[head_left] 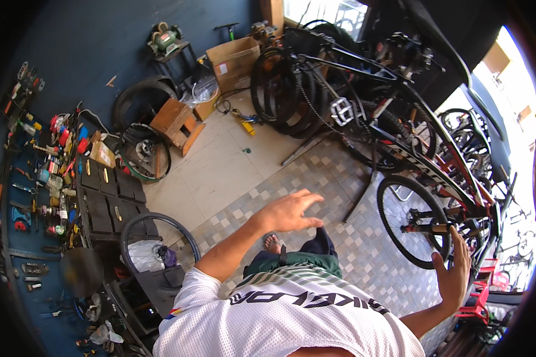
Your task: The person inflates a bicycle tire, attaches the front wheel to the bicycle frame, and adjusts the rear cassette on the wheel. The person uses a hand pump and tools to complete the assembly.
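Observation:
My left hand (293, 211) is raised over the tiled floor (268, 172) at chest height, fingers spread and holding nothing. My right hand (451, 273) is at the right beside a bicycle's front wheel (383, 211), fingers extended, its fingertips by the fork (426, 228); whether they touch it I cannot tell. That bicycle, with a black, white and red frame (435, 178), stands tilted among other bikes. One of my bare feet (271, 241) shows below my left hand.
Wall tools (41, 190) and a dark cabinet (110, 196) with a tire (126, 235) before it line the left. Behind are a wooden box (170, 125), cardboard box (235, 65), bench grinder (165, 39) and several wheels. A bright doorway with red chairs (476, 303) is right.

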{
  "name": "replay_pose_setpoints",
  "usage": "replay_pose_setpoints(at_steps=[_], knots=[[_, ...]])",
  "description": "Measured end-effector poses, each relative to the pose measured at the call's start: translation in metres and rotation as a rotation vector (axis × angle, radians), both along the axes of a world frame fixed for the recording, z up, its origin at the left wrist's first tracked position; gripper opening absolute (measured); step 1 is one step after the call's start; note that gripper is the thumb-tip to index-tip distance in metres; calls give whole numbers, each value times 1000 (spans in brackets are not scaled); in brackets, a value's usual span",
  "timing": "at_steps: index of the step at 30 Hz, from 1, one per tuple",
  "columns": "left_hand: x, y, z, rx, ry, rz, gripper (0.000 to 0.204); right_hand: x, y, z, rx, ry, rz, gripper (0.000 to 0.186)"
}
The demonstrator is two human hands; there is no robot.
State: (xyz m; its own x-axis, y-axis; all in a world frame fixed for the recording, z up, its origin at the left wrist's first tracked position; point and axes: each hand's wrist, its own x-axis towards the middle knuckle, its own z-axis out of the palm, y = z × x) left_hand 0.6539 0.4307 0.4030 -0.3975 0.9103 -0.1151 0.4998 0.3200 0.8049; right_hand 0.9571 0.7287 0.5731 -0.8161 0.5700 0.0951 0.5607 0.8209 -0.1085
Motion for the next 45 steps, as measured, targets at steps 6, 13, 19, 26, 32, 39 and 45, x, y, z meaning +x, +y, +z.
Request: replay_pose_setpoints(at_steps=[6, 13, 19, 26, 32, 39, 45], knots=[[-55, -84, -29, -54, -81, 173, 71, -162, -38, -74, -106, -163, -7, 70], [-109, -157, -75, -69, -77, 397, 64, -416, -144, -177, -292, -314, 695, 69], [-184, -270, -69, -236, -96, 885, 64, -613, -302, -208, -297, -478, 1232, 63], [-202, -361, -43, -339, -26, 1517, 61, -752, -461, -200, -150, -547, 1662, 60], [-145, -382, -73, -464, -317, 1817, 62, -789, -582, -198, -15, -626, 1961, 54], [-98, -414, -125, -302, -511, 2007, 65, -760, -691, -216, -137, -662, 2245, 50], [-66, -541, -171, -297, -409, 1995, 63, -733, -770, -196, -8, -751, 2160, 49]])
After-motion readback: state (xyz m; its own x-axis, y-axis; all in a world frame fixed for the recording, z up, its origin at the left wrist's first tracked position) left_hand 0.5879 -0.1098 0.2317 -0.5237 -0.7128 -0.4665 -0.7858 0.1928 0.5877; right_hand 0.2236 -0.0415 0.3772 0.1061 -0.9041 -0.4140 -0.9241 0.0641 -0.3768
